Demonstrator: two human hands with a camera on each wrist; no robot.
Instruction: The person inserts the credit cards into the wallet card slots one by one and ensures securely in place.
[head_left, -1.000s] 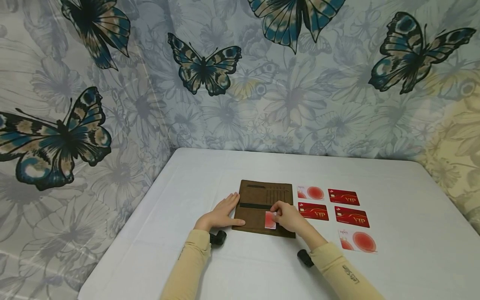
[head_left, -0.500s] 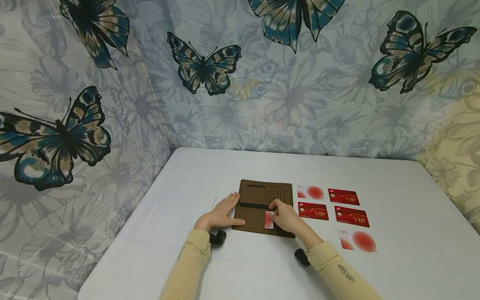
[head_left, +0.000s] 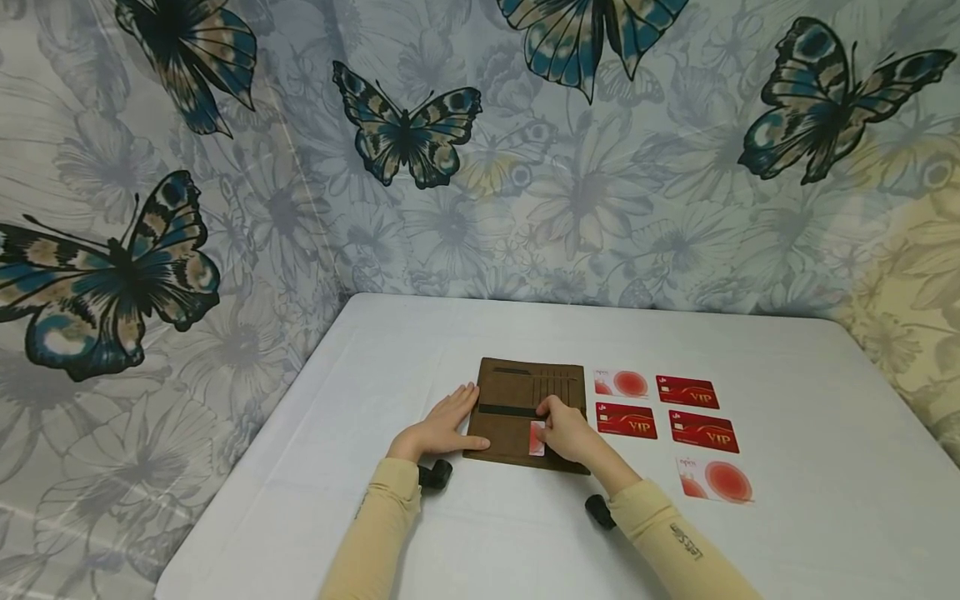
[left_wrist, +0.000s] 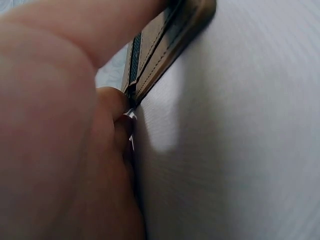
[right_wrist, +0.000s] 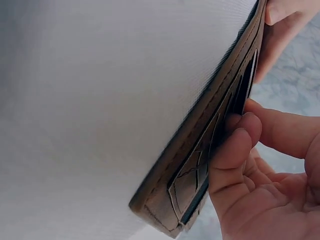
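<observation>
An unfolded brown wallet (head_left: 504,433) lies on the table, with a dark band across its middle and slots in its far half. My left hand (head_left: 442,425) rests at the wallet's left edge, thumb and fingers spread and the thumb on the near corner. Over the near half, my right hand (head_left: 570,435) pinches a pink-and-white card (head_left: 536,438) by its right side. Only a narrow upright strip of this card shows; the rest is hidden. In the right wrist view, curled fingertips (right_wrist: 235,145) are right at the slotted face of the wallet (right_wrist: 185,185).
To the right of the wallet lie red VIP cards (head_left: 687,392) and white cards with a red circle (head_left: 715,480), set out in two columns. The white table (head_left: 315,533) ends at a butterfly-patterned cloth (head_left: 450,242) behind and to the left.
My right hand has shifted slightly left over the wallet, and the visible strip of the card has become narrower. The left hand has stayed in place.
</observation>
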